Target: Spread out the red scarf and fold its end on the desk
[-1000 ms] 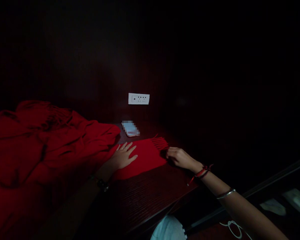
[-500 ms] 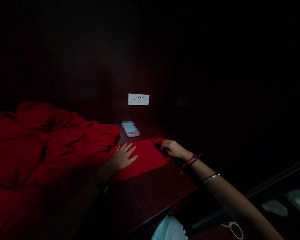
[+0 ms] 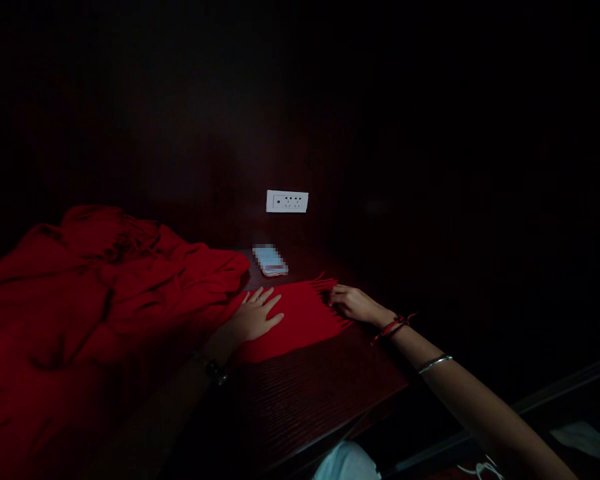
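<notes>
A red fringed scarf (image 3: 300, 320) lies with one end flat on the dark wooden surface, while the rest is heaped in loose folds at the left. My left hand (image 3: 259, 316) rests palm down on the flat part, fingers spread, with a ring on one finger. At the fringed end, my right hand (image 3: 351, 302) is closed, its fingertips pinching strands of the fringe. The exact strands are hidden by the fingers.
A phone (image 3: 271, 259), its screen blurred out, lies behind the scarf. Above it a white socket panel (image 3: 287, 201) is set in the dark wall. The front edge of the wooden surface (image 3: 300, 387) runs above a pale covered knee (image 3: 347, 461). A white cable (image 3: 483, 469) lies low at the right.
The whole view has shifted slightly, so everything appears a little further right. Both hands keep nearly the same places on the scarf.
</notes>
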Tool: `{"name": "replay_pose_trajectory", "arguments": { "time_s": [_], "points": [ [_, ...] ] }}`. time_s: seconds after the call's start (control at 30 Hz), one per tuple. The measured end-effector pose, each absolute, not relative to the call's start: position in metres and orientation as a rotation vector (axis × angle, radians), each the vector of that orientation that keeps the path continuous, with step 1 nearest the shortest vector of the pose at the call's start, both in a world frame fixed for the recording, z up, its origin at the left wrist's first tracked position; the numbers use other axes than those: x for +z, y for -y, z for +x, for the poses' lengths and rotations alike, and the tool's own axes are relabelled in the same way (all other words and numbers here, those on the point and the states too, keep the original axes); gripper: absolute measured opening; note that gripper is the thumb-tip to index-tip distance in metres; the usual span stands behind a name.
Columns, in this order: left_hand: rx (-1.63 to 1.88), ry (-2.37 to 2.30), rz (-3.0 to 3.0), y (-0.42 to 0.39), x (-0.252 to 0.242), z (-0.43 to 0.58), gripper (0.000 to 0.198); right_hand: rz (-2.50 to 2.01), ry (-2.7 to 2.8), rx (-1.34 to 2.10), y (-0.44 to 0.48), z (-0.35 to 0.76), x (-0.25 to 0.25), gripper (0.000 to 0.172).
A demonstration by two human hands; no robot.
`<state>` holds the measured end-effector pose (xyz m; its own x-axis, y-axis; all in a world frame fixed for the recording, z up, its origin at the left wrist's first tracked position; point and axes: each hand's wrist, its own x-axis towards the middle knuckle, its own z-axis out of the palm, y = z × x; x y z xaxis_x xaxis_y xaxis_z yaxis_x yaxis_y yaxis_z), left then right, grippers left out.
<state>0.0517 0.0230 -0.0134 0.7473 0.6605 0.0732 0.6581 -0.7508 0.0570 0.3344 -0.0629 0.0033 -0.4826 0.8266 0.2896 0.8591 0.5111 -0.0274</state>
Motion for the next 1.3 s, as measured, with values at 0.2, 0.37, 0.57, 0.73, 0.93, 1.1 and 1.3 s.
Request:
{"name": "replay_pose_trajectory", "arguments": {
  "time_s": [0.2, 0.37, 0.57, 0.73, 0.93, 1.1, 1.3],
  "points": [
    [0.126, -1.100, 2.910, -0.024, -0.013, 0.052, 0.056, -1.759, 2.451, -0.378, 0.075, 0.363, -0.002, 0.024],
    [0.162, -1.089, 2.897, -0.022, -0.012, 0.052, 0.055, -1.726, 2.331, -0.313, 0.083, 0.353, 0.010, 0.027],
    [0.132, -1.094, 2.914, -0.022, -0.012, 0.051, 0.056, -1.452, 2.457, -0.090, 0.074, 0.318, 0.002, 0.023],
    [0.127, -1.100, 2.921, -0.022, -0.012, 0.051, 0.056, -1.658, 2.385, -0.185, 0.072, 0.357, -0.001, 0.016],
    [0.157, -1.099, 2.912, -0.021, -0.012, 0.052, 0.055, -1.544, 2.383, -0.204, 0.021, 0.333, 0.014, 0.024],
    [0.170, -1.096, 2.919, -0.019, -0.010, 0.051, 0.055, -1.713, 2.399, -0.140, -0.017, 0.330, 0.004, 0.022],
    [0.204, -1.109, 2.909, -0.019, -0.011, 0.051, 0.054, -1.941, 2.219, -0.219, 0.006, 0.391, 0.006, 0.017]
  ]
}}
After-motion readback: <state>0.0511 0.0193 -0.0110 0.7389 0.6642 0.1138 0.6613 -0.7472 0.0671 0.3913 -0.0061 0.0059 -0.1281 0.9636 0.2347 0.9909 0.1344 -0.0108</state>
